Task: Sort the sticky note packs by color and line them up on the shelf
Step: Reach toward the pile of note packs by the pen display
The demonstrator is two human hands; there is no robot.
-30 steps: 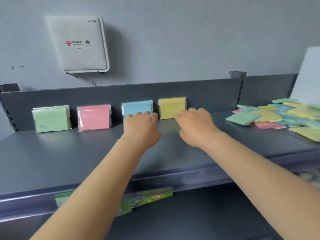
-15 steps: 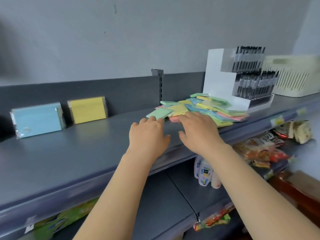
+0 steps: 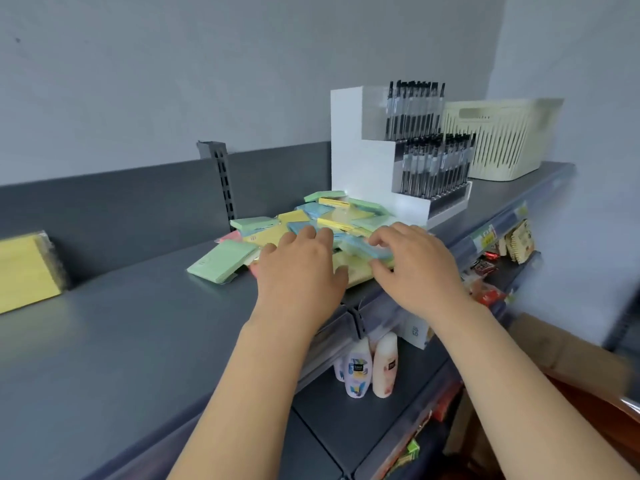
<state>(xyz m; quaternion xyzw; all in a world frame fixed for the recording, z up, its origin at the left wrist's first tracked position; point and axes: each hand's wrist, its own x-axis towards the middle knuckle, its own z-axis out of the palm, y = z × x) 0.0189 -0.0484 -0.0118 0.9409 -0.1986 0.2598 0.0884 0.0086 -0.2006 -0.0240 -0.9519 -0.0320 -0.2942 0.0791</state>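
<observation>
Sticky note pile (image 3: 325, 216): a loose heap of green, yellow, blue and pink packs lying flat and overlapping on the grey shelf (image 3: 121, 323), near its front edge, right of the middle.
Green pack (image 3: 221, 260): lies flat at the near-left edge of the heap, partly apart from the rest.
Yellow pack (image 3: 26, 271): stands tilted back against the shelf's rear panel at far left, well apart from the heap.
Left hand (image 3: 299, 271): palm down over the near side of the heap, fingers straight and slightly spread, resting on the packs; it grips nothing that shows.
Right hand (image 3: 415, 268): palm down on the right side of the heap, fingers bent, thumb and forefinger pinching a blue pack (image 3: 363, 249) at its edge.
Pen display (image 3: 398, 150): a white stepped stand with rows of black pens, just behind the heap on the right.
Basket (image 3: 498, 136): cream, slotted, on the shelf right of the pens.
Bottles (image 3: 367, 368): small lotion bottles stand on the lower shelf, below the hands.
Snack packets (image 3: 516, 240): on the lower shelf at right, blurred.
</observation>
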